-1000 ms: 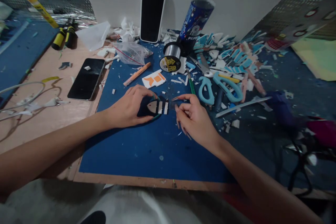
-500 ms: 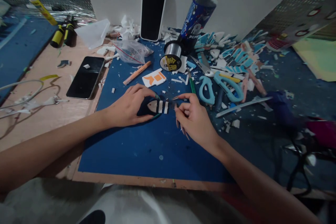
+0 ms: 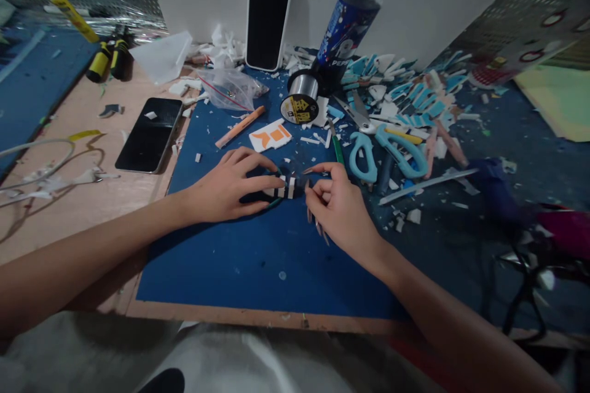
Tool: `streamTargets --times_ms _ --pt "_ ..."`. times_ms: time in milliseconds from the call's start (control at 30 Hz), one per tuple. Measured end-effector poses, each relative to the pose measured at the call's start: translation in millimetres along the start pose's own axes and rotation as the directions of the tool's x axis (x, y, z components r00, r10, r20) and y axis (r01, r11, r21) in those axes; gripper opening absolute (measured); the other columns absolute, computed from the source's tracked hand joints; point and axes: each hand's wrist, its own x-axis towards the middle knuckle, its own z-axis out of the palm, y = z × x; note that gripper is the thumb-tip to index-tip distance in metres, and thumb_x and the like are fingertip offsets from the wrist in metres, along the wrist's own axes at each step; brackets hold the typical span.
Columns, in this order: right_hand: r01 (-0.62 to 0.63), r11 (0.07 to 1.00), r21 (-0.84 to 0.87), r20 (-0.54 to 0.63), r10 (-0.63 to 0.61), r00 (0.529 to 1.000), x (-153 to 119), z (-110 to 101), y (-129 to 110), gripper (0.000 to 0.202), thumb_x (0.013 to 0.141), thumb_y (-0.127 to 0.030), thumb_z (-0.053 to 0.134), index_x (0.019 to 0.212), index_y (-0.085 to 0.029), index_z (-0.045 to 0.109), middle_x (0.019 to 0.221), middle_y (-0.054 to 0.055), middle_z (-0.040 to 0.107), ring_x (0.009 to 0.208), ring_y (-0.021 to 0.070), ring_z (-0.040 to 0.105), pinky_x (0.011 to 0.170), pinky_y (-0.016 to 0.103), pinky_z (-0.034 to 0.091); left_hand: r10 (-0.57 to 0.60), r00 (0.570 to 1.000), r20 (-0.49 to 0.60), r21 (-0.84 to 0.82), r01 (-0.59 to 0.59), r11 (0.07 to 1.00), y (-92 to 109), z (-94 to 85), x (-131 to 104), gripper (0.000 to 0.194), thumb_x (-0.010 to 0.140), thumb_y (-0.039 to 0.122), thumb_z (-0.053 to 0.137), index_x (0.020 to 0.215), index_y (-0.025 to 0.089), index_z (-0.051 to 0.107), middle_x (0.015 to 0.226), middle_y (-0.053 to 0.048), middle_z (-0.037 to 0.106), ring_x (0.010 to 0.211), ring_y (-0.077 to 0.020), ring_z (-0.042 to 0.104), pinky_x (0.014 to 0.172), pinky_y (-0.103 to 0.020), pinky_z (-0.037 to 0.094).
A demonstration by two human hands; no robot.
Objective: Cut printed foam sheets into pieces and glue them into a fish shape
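Observation:
A small striped fish-shaped piece [image 3: 291, 188] with pale and dark bands lies flat on the blue mat [image 3: 258, 258]. My left hand [image 3: 235, 185] holds it there, one finger lying across its top and the thumb and another finger around its edges. These fingers cover its pointed front end. Just right of the piece is my right hand [image 3: 338, 201], its thumb and fingers curled together in a pinch. Something faint and see-through shows by those fingertips, too unclear to name. The long nails of the lower fingers point down toward the mat.
Behind the hands are a spool of line [image 3: 299, 104], an orange-and-white cut piece [image 3: 270, 136] and a green-handled tool [image 3: 338, 146]. Scissors with blue handles [image 3: 400, 150] lie right. A phone [image 3: 150, 135] lies left; another phone [image 3: 270, 12] and a Pepsi bottle [image 3: 348, 27] stand behind.
A finger of my left hand has come down across the fish-shaped piece, covering its pointed end. My right hand has stayed nearly in place.

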Motion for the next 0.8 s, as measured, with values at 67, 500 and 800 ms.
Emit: streamTargets --times_ms 67,500,800 --pt "0.004 1.0 -0.012 0.004 -0.004 1.0 0.4 0.2 0.3 0.024 0.09 -0.026 0.042 0.111 -0.017 0.036 0.056 -0.006 0.049 0.038 0.0101 0.049 0.041 0.024 0.042 -0.006 1.0 0.008 0.004 0.006 1.0 -0.1 -0.3 0.2 0.029 0.091 0.033 0.053 0.118 0.025 0.052 0.12 -0.012 0.053 0.108 -0.029 0.046 0.091 -0.047 0.039" --pt "0.022 0.999 -0.035 0.008 -0.022 1.0 0.5 0.3 1.9 0.023 0.091 -0.026 0.042 0.111 -0.017 0.035 0.057 -0.006 0.049 0.039 0.0107 0.049 0.041 0.024 0.042 0.004 1.0 0.013 0.021 -0.004 1.0 -0.3 -0.4 0.2 0.029 0.091 0.033 0.053 0.118 0.025 0.054 0.121 -0.012 0.053 0.108 -0.0296 0.046 0.091 -0.048 0.039" --pt "0.039 0.997 -0.059 -0.004 -0.04 0.999 1.0 1.5 1.8 0.023 0.09 -0.026 0.042 0.11 -0.017 0.036 0.056 -0.007 0.049 0.039 0.0111 0.05 0.042 0.025 0.043 -0.005 1.0 0.023 0.026 0.004 1.0 -0.6 0.2 -0.2 0.029 0.09 0.033 0.054 0.118 0.026 0.054 0.121 -0.012 0.052 0.109 -0.0291 0.045 0.092 -0.048 0.038"
